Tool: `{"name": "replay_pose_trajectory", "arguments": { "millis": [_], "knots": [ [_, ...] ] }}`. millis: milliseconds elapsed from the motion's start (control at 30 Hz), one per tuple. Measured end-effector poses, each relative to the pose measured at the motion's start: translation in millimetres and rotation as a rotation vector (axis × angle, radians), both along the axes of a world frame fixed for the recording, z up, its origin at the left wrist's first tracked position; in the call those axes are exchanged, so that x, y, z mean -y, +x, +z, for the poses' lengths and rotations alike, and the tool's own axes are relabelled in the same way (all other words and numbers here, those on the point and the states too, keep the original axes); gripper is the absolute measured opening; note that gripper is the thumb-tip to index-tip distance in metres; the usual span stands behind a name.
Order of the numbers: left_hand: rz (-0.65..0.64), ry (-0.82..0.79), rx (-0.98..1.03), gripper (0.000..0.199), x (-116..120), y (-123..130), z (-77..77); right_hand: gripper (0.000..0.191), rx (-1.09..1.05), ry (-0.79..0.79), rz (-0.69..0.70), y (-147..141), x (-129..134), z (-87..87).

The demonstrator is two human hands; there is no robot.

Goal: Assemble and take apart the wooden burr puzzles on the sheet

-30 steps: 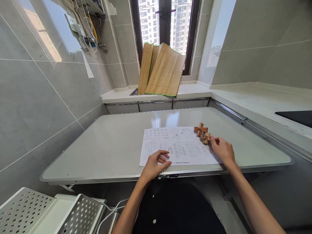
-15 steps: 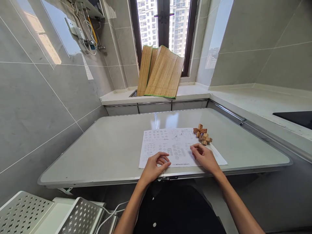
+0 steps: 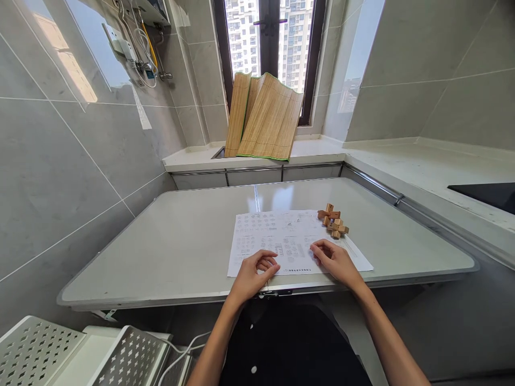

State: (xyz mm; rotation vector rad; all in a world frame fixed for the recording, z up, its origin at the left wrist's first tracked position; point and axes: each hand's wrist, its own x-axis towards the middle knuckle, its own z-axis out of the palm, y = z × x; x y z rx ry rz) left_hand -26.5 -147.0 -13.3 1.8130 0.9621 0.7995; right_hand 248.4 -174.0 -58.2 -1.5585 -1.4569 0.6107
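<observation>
Illegible print is borne by the paper sheet (image 3: 290, 250); two brown wooden burr puzzles (image 3: 338, 229) are clustered at its corner. Nothing is gripped by left hand (image 3: 254, 272) or right hand (image 3: 335, 261).

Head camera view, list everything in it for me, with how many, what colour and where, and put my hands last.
Darker wooden puzzle: one, reddish brown, sheet's far right corner
Lighter wooden puzzle: one, tan, just nearer
Printed paper: at least one sheet, white, on the table
Table: one, off-white, centre
Bamboo mat: seemingly one, tan with green edging, on the counter
Counter: one, white, back and right
Black panel: one, black, right counter
Window: one, dark-framed, behind the mat
Perforated panels: two, white, lower left
Left hand: one, bare, over the paper's near edge
Right hand: one, bare, over the paper, nearer than the puzzles
</observation>
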Motion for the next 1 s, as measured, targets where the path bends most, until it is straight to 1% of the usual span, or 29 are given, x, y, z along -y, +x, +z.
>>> {"name": "replay_pose_trajectory", "arguments": {
  "millis": [367, 800, 1000],
  "knots": [
    [0.003, -0.009, 0.003, 0.035, -0.4, -1.0, -1.1, 0.047, -0.077, 0.003, -0.001, 0.0, 0.6, -0.1],
    [0.005, 0.004, -0.002, 0.035, -0.6, -0.5, -0.4, 0.047, -0.099, -0.023, 0.002, 0.5, -0.2, -2.0],
    [-0.001, -0.003, -0.005, 0.033, -1.4, -1.2, -3.6, 0.048, -0.111, -0.016, -0.002, 0.6, -0.8, -3.4]
  ]
}}
